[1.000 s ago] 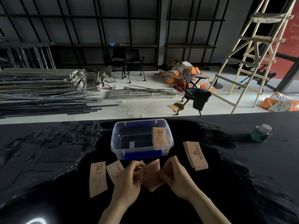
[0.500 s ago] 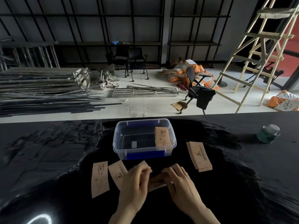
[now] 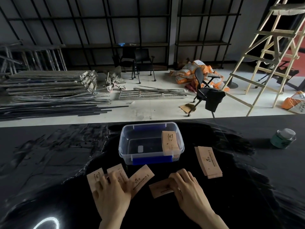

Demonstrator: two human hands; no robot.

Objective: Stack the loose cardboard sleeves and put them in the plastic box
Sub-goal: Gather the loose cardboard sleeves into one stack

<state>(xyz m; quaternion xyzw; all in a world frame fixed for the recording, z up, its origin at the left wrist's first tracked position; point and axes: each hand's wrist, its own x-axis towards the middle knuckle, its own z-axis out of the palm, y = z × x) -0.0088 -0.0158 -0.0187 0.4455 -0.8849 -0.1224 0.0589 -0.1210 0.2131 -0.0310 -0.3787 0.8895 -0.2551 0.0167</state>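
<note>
A clear plastic box with blue latches stands on the black table, with a stack of cardboard sleeves inside at its right end. Three loose sleeves lie in front of it: a left one, a middle one and a slanted one. My left hand lies flat on the left two with its fingers spread. My right hand holds a small bunch of sleeves down on the table by its right end. Another stack lies to the right of the box.
A green jar with a pale lid stands at the far right of the table. The table's far edge runs just behind the box. Beyond it are a floor with metal bars, an office chair and a wooden ladder.
My hands have parted. The left hand left the bunch and moved left onto the loose sleeves. The right hand has lowered the bunch onto the table.
</note>
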